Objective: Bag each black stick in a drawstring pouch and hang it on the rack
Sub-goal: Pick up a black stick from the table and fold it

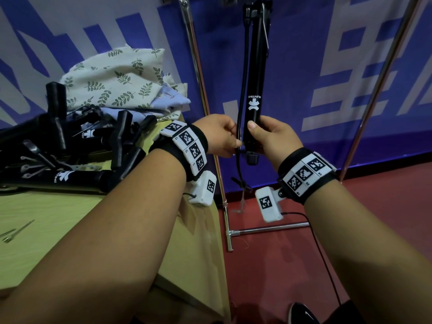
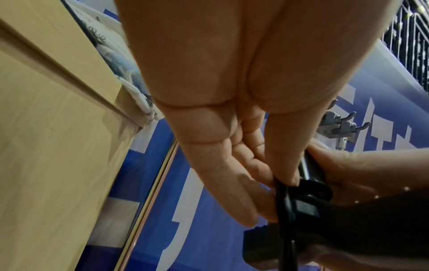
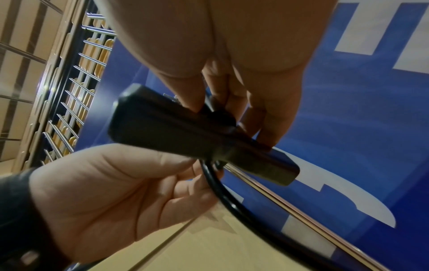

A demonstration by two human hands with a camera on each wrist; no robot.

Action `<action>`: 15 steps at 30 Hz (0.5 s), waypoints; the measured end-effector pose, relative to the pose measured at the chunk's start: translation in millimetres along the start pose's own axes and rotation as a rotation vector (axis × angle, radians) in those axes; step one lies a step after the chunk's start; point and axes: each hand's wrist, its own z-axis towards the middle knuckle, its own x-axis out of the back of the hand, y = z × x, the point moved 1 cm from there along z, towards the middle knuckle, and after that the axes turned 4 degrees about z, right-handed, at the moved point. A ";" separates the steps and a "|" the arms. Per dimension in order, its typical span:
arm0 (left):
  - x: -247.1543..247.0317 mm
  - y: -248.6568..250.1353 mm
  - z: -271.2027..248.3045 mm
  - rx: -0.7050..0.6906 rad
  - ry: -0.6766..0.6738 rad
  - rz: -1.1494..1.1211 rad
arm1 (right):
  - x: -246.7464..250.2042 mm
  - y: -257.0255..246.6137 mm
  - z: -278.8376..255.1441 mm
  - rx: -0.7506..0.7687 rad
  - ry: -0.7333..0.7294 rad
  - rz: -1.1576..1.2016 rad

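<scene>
A black stick (image 1: 256, 78) with a white logo stands upright in front of the blue banner, with no pouch on it. My right hand (image 1: 259, 136) grips its lower end just above the cross handle (image 3: 185, 132). My left hand (image 1: 235, 142) pinches the thin black hose (image 1: 240, 90) that runs alongside the stick and trails below it. The left wrist view shows my left fingertips (image 2: 267, 185) on the hose (image 2: 282, 205). Several more black sticks (image 1: 58, 146) lie piled on the table at left, with leaf-print fabric pouches (image 1: 112, 83) heaped behind them.
The rack's metal poles (image 1: 198, 73) rise at the table's right edge and at the far right, with a foot bar on the red floor. Metal hooks (image 2: 336, 126) sit above. The wooden table (image 1: 58, 218) carries small metal pins (image 1: 14, 232) at left.
</scene>
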 end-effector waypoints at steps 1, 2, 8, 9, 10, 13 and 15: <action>0.5 0.0 -0.7 -0.002 0.002 -0.005 | -0.1 0.0 0.0 -0.004 0.005 0.001; 0.9 -0.4 -1.2 0.000 0.001 -0.021 | -0.3 -0.4 -0.4 -0.011 0.010 0.005; 3.4 -0.9 -3.7 0.022 0.025 -0.065 | -0.7 -6.1 -2.7 -0.055 0.028 0.041; 3.8 -0.6 -4.5 0.026 0.025 -0.072 | -0.3 -7.0 -2.8 -0.057 0.036 0.041; 4.1 -0.3 -5.3 0.030 0.024 -0.084 | 0.4 -8.2 -3.4 -0.060 0.043 0.042; 3.5 1.8 -6.2 0.041 0.027 -0.114 | 1.5 -10.1 -4.1 -0.085 0.055 0.084; 2.7 5.3 -6.1 0.042 0.047 -0.129 | 1.0 -11.0 -4.7 -0.091 0.061 0.142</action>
